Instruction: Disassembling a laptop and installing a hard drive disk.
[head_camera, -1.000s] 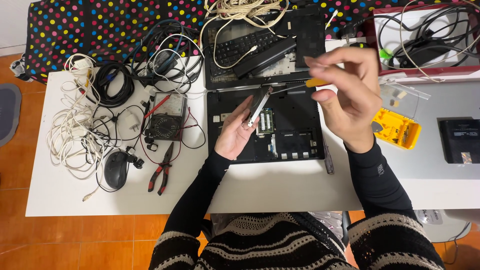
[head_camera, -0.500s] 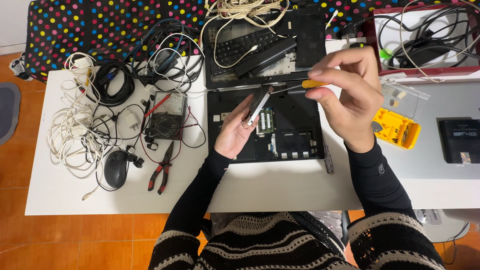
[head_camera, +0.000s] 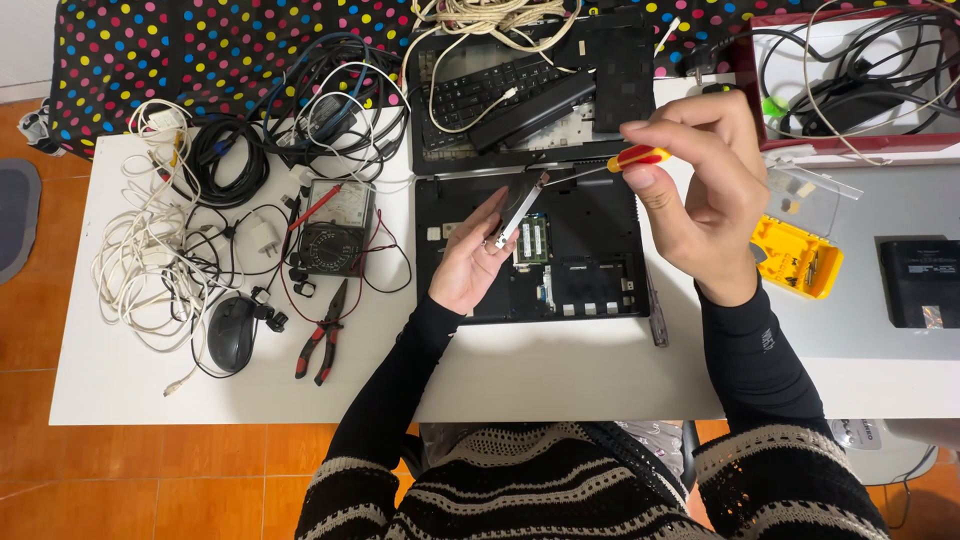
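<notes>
Your left hand (head_camera: 470, 262) grips flat metal drive (head_camera: 521, 210) | right hand (head_camera: 700, 190) pinches red-yellow screwdriver (head_camera: 625, 160) | yellow plastic bit case (head_camera: 797, 257) open, right table edge

Bright, even overhead lighting. Soft, short shadows under cables and pliers (head_camera: 321, 343) on white bench (head_camera: 540, 370). Mild glare on bench at right. Sharp focus throughout; slight wide-angle bowing at edges.
</notes>
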